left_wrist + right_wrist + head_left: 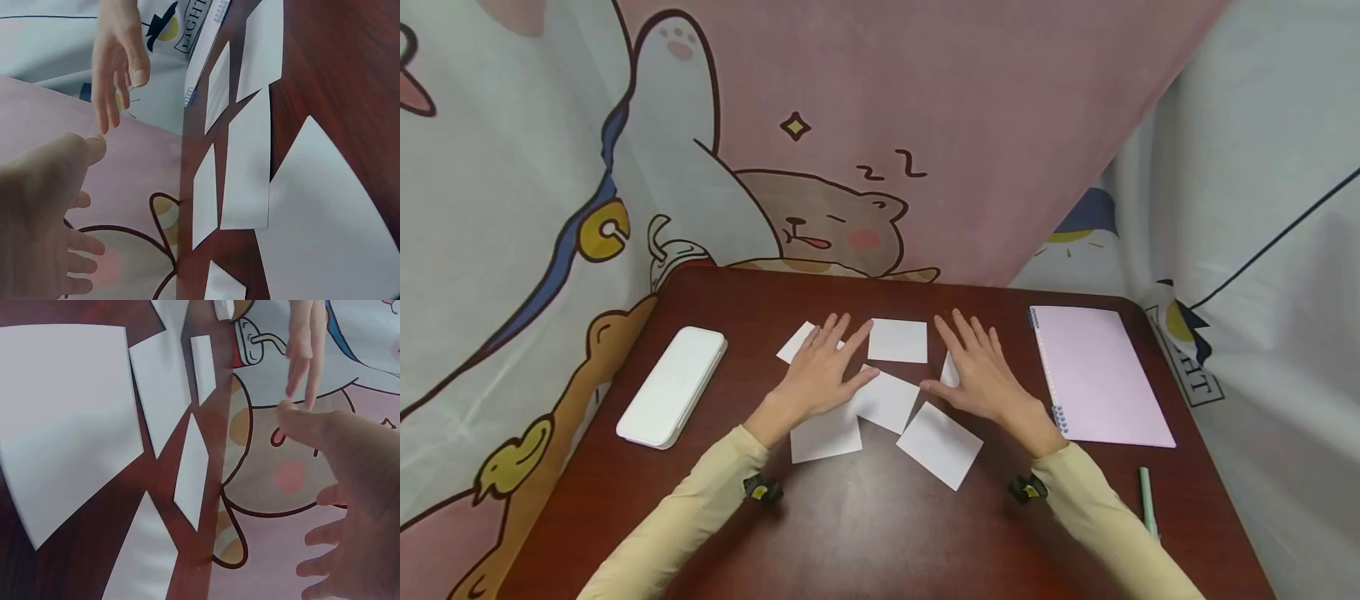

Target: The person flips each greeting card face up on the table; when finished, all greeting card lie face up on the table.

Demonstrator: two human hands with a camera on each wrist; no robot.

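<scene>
Three cameras: one on my head, one on each wrist.
Head view looks forward and down over the whole table, fairly far back. Each wrist view sits close and low, looking along my palm across the white cards toward the curtain; both wrist views share these cards and each catches the opposite hand.

Long cream sleeves, small black wrist-mounted cameras.
</scene>
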